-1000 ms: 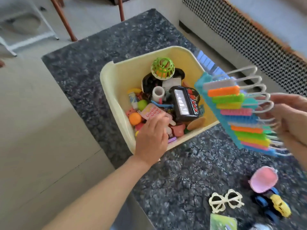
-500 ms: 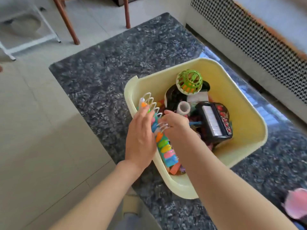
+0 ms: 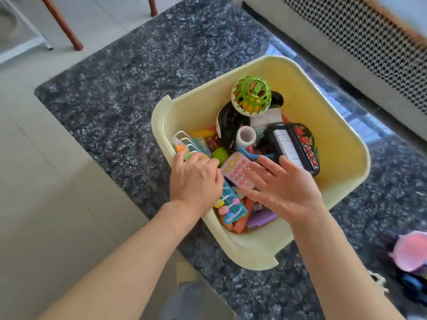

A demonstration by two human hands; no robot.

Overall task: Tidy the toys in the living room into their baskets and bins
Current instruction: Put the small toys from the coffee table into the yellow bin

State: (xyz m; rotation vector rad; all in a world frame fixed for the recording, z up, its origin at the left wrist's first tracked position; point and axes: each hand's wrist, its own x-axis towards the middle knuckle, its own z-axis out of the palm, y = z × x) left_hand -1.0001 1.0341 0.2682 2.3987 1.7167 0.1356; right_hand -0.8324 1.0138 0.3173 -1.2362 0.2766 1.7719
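Bin: pale yellow plastic bin (image 3: pixel 342 144), centre of frame, standing on the dark marbled bench (image 3: pixel 129 93); its near corner lies close to the bench's lower-left edge.
Open room: bare bench surface to the upper left of the bin; bare inner wall along the bin's right side.
Xylophone toy: blue, multicoloured bars and white loops (image 3: pixel 231 207), inside the bin along its left wall, partly under the left hand.
Left hand: left hand (image 3: pixel 196 181), palm down over the bin's left rim, fingers curled onto the xylophone toy, pressing or gripping it; which cannot be told.
Right hand: right hand (image 3: pixel 284 188), lower centre of the bin, palm down, fingers spread and released, over the pink toy phone (image 3: pixel 235 172).
Other contents: green cage ball (image 3: pixel 251 95) at the upper middle; black toy piano (image 3: pixel 293 146) to the right.
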